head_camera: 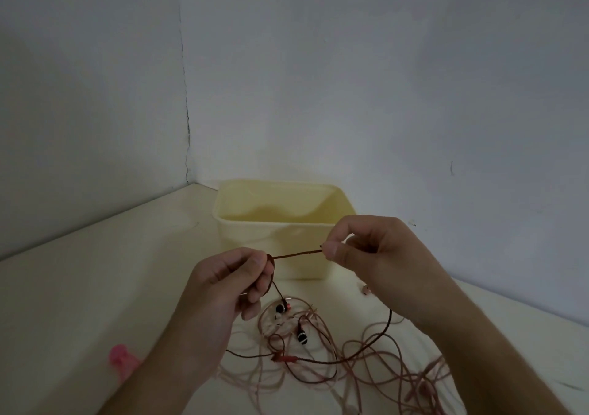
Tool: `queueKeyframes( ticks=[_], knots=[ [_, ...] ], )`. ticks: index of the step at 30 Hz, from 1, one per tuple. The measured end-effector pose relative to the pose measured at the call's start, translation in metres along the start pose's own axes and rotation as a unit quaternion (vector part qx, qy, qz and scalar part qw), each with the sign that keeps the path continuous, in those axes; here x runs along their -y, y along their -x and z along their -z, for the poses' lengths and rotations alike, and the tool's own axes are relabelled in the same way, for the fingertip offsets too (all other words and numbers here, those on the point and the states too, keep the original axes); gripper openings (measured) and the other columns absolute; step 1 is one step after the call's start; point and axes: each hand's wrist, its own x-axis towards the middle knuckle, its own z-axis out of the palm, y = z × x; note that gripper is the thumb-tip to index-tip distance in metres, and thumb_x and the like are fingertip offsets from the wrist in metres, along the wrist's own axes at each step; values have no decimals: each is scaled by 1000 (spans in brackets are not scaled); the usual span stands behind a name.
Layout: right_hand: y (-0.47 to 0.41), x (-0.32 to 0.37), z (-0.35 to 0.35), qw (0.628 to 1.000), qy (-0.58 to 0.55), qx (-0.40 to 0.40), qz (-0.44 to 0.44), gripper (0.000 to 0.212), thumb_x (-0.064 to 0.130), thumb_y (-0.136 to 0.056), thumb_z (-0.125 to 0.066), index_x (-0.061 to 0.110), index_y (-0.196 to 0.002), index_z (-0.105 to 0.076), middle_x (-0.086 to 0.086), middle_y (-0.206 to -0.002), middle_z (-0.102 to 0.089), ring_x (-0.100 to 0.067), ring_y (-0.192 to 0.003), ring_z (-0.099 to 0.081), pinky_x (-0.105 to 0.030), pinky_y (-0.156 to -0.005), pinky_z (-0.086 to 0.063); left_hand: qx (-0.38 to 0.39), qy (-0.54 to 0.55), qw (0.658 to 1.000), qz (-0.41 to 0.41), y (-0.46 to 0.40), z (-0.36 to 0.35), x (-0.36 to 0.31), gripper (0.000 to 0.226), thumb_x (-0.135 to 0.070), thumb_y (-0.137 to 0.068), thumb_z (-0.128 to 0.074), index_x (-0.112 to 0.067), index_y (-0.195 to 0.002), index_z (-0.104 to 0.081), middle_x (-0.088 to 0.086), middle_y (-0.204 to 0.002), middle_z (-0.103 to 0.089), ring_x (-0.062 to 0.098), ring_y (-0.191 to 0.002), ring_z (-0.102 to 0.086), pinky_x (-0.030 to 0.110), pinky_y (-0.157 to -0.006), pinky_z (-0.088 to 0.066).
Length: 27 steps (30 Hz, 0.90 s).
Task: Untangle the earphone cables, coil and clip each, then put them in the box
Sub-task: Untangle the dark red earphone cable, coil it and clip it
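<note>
My left hand (236, 279) pinches a small loop of the dark red earphone cable (298, 253) while my right hand (366, 255) pinches its end, the stretch between them taut above the tangled cables (318, 351) on the table (79, 287), just before the open yellow box (255, 242).

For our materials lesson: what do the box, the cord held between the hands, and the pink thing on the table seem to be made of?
Box: likely thin plastic, pale yellow and smooth, its front wall dented.
Cord: dark reddish, bends into a loop, so probably rubbery or braided coating over wire; too fine to tell which.
Pink thing: possibly glossy plastic, but blurred.
</note>
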Motion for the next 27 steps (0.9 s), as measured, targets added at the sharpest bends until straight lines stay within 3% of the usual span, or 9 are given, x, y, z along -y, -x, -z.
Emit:
queueKeyframes(
  ticks=[3,7,13,17,20,22,23,25,27],
  knots=[
    [-1,-1,-2,1000,-14,-22,-1,33,25,-105,-63,16,-74,-63,12,-55,-45,-8,-51,-38,-34,-62,-40,-3,0,1000,-3,0,-2,-1,26,-25,-86,-66,-1,-76,-72,9,-67,-52,14,-57,-41,25,-48,-32],
    [-3,-1,-5,999,-10,-35,-23,43,31,-108,-53,7,-72,-50,6,-58,-44,-12,-52,-36,-32,-55,-37,-7,-4,1000,-5,0,-1,-1,26,-24,-86,-65,-1,-76,-72,9,-67,-52,13,-57,-41,25,-48,-33],
    [-4,-2,1,996,33,-68,-42,55,36,-108,-51,3,-65,-44,2,-52,-41,-13,-47,-34,-31,-53,-37,-4,3,1000,-2,0,-1,-1,26,-24,-85,-66,-1,-77,-73,10,-67,-52,13,-56,-41,23,-47,-34],
    [-7,-9,3,987,133,-50,-79,63,50,-108,-51,11,-58,-53,6,-46,-52,-21,-45,-51,-41,-62,-57,-6,11,1000,0,1,-2,-2,25,-24,-86,-66,-1,-77,-73,9,-66,-52,13,-56,-41,23,-46,-33],
    [-5,-13,0,973,216,-43,-73,44,49,-108,-48,22,-82,-71,7,-76,-75,-10,-66,-69,-39,-79,-62,-4,-1,1000,1,2,-3,-2,25,-24,-86,-67,-2,-77,-74,10,-67,-54,14,-57,-43,24,-47,-34],
    [-2,-7,-7,977,207,-29,-27,24,41,-108,-52,29,-115,-72,15,-113,-72,3,-97,-64,-21,-92,-53,-8,-17,1000,-3,2,-4,0,24,-21,-89,-67,-1,-77,-75,12,-67,-57,17,-57,-45,25,-47,-35],
    [0,-2,-12,982,187,-7,-6,25,37,-106,-57,34,-129,-66,22,-126,-65,10,-109,-57,-11,-97,-44,-10,-24,1000,-5,2,-4,1,24,-18,-92,-66,-1,-78,-76,12,-67,-59,19,-57,-46,25,-47,-36],
    [2,5,-26,983,174,46,32,41,30,-105,-62,39,-144,-56,28,-139,-57,14,-123,-49,-4,-104,-34,-6,-34,999,-10,3,-6,0,24,-17,-92,-66,-1,-78,-76,14,-67,-61,23,-58,-46,26,-47,-37],
    [1,4,-42,976,181,90,79,38,17,-104,-61,36,-137,-60,21,-130,-66,5,-121,-57,-13,-105,-44,-1,-35,999,-13,4,-7,-1,24,-21,-87,-67,-1,-78,-76,14,-67,-62,24,-58,-47,27,-47,-36]
  ],
)
